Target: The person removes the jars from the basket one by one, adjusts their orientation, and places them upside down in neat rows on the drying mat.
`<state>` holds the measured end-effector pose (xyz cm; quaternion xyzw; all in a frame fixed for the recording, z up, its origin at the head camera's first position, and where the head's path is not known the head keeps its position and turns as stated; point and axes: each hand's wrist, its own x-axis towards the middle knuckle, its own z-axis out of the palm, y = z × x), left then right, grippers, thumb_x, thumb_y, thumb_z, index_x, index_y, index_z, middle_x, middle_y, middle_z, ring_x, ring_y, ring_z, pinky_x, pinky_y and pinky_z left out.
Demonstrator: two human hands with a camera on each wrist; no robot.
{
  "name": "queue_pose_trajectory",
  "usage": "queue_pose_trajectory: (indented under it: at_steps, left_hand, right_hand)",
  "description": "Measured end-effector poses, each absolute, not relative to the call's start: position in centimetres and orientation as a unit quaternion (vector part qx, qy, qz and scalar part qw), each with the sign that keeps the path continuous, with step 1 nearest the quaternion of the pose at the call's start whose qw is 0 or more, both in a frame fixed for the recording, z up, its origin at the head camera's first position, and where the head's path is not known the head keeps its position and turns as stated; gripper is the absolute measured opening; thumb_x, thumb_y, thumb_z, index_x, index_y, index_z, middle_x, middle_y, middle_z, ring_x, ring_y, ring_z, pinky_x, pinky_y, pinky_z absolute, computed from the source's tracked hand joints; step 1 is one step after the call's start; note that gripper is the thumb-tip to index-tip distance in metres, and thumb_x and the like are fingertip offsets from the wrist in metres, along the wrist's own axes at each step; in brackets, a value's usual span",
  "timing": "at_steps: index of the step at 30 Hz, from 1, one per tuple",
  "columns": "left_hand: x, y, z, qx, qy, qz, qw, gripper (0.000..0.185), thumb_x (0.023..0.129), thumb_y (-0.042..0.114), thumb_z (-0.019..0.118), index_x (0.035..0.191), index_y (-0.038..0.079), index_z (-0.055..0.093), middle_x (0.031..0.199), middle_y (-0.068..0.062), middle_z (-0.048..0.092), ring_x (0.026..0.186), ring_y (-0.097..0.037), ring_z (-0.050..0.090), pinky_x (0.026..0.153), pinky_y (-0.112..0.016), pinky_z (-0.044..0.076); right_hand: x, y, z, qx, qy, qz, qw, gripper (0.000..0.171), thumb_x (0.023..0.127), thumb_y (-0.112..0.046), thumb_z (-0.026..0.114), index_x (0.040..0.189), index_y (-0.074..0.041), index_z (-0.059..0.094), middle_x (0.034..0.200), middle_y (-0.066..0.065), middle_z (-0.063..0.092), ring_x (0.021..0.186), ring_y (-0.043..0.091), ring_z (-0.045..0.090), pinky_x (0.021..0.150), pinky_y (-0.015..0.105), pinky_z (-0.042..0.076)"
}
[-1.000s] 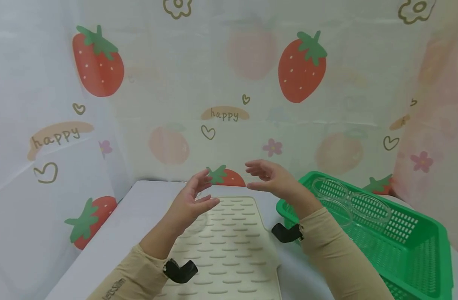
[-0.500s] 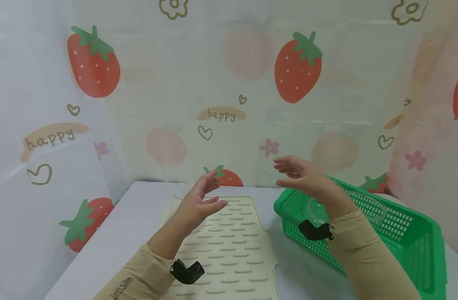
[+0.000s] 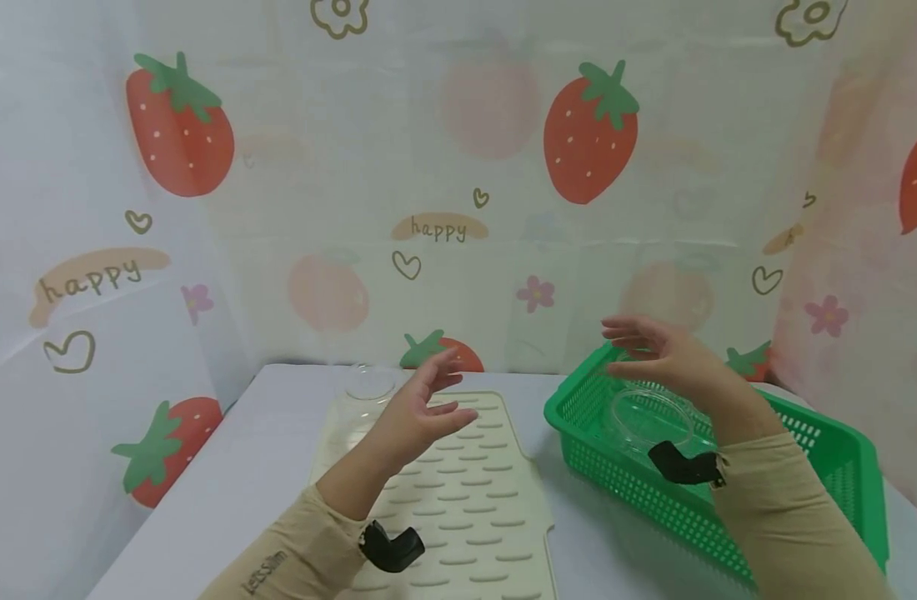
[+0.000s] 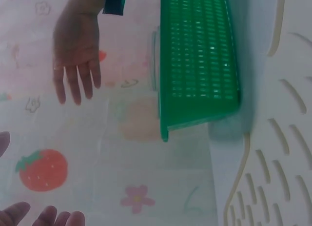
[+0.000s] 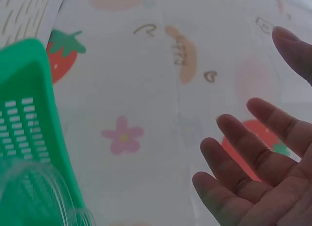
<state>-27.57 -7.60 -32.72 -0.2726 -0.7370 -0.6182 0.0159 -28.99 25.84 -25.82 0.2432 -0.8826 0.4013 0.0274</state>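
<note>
— Where are your hands right now?

— Your left hand (image 3: 417, 412) is raised over the far end of the cream ribbed mat (image 3: 458, 500), fingers straight and loosely spread, palm turned toward the other hand. It holds nothing and touches nothing. Your right hand (image 3: 664, 354) hangs above the near-left part of the green basket (image 3: 804, 433), fingers also straight and relaxed, palm facing left, nothing in it. The two hands are well apart, with a stretch of mat and table between them.

— And from the wrists?

— Your right wrist view shows your fingers (image 5: 243, 138) spread in the air against the strawberry-print curtain (image 3: 458, 167), with the basket's corner and a bit of clear plastic at lower left. Your left wrist view looks across at your right hand, open, just beside the basket's end.

— What's nearest to you?

— Under your right hand, inside the basket, lies a clear round dish (image 3: 648, 417); your hand is above it, not touching. By your left hand, a second clear dish (image 3: 370, 383) sits at the mat's far-left corner on the white table (image 3: 241, 483), just beside your fingertips but apart from them.
</note>
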Motion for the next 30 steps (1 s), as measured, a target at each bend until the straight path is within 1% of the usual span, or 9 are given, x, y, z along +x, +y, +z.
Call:
queue_pose_trajectory:
  at_steps: [5,9,14,16,21,25,29,30]
  left_hand:
    - [-27.7,-7.0,-33.1,-0.277,-0.742,-0.611,0.009,0.075,0.08,0.013,0.071,0.142,0.017,0.029,0.138,-0.003,0.039,0.127,-0.019,0.037,0.098,-0.039,0.041]
    - [-27.8,-6.8,-33.3,-0.279,-0.744,-0.608,0.003,0.076,0.08,0.016,0.071,0.142,0.017,0.028,0.139,-0.005,0.038,0.127,-0.019,0.037,0.098,-0.039,0.041]
    - [-27.8,-6.6,-33.5,-0.282,-0.744,-0.606,0.0,0.076,0.08,0.017,0.071,0.142,0.018,0.028,0.139,-0.004,0.037,0.128,-0.019,0.036,0.098,-0.039,0.041]
    - [-27.8,-6.5,-33.5,-0.284,-0.745,-0.603,0.0,0.075,0.08,0.017,0.071,0.142,0.017,0.029,0.138,-0.003,0.038,0.127,-0.019,0.037,0.098,-0.039,0.041]
    - [-27.7,-6.2,-33.5,-0.293,-0.746,-0.598,-0.004,0.073,0.08,0.016,0.07,0.141,0.019,0.03,0.138,-0.005,0.038,0.128,-0.02,0.036,0.099,-0.039,0.04]
    - [-27.8,-5.9,-33.5,-0.297,-0.744,-0.598,-0.006,0.073,0.08,0.014,0.07,0.141,0.018,0.029,0.138,-0.005,0.037,0.128,-0.021,0.036,0.1,-0.04,0.039]
    - [-27.8,-5.6,-33.5,-0.3,-0.743,-0.598,-0.006,0.074,0.08,0.013,0.07,0.141,0.018,0.029,0.138,-0.005,0.037,0.128,-0.022,0.036,0.099,-0.04,0.04]
    - [-27.8,-5.6,-33.5,-0.301,-0.744,-0.597,-0.006,0.074,0.08,0.013,0.071,0.141,0.017,0.029,0.138,-0.005,0.037,0.128,-0.022,0.036,0.099,-0.04,0.04]
  right_hand:
    - [-28.4,28.1,-25.7,0.229,-0.893,0.386,0.032,0.062,0.086,-0.027,0.064,0.138,-0.009,0.036,0.135,0.015,0.042,0.125,0.036,0.038,0.096,0.051,0.037]
    - [-28.1,29.9,-25.8,0.211,-0.903,0.373,0.041,0.061,0.087,-0.028,0.063,0.138,-0.01,0.036,0.135,0.017,0.043,0.124,0.037,0.039,0.095,0.052,0.038]
    - [-27.9,32.4,-26.3,0.189,-0.915,0.353,0.044,0.063,0.088,-0.028,0.061,0.14,-0.009,0.032,0.136,0.02,0.04,0.123,0.04,0.039,0.093,0.056,0.038]
    - [-27.9,33.3,-26.6,0.178,-0.915,0.36,0.039,0.065,0.088,-0.029,0.06,0.141,-0.008,0.03,0.138,0.021,0.037,0.124,0.041,0.036,0.094,0.059,0.036]
    - [-28.1,35.8,-27.6,0.143,-0.916,0.374,0.027,0.068,0.089,-0.032,0.059,0.142,-0.005,0.026,0.14,0.023,0.033,0.125,0.042,0.033,0.093,0.064,0.032]
    - [-28.2,37.6,-28.2,0.122,-0.922,0.367,0.022,0.069,0.089,-0.034,0.058,0.142,-0.005,0.025,0.138,0.025,0.035,0.123,0.044,0.034,0.09,0.066,0.032]
    - [-28.2,39.0,-28.6,0.104,-0.927,0.359,0.022,0.069,0.089,-0.036,0.057,0.142,-0.005,0.025,0.135,0.026,0.038,0.121,0.044,0.038,0.089,0.065,0.034]
    - [-28.2,39.3,-28.8,0.1,-0.928,0.36,0.019,0.069,0.09,-0.037,0.057,0.142,-0.005,0.025,0.134,0.027,0.039,0.12,0.042,0.04,0.09,0.064,0.035]
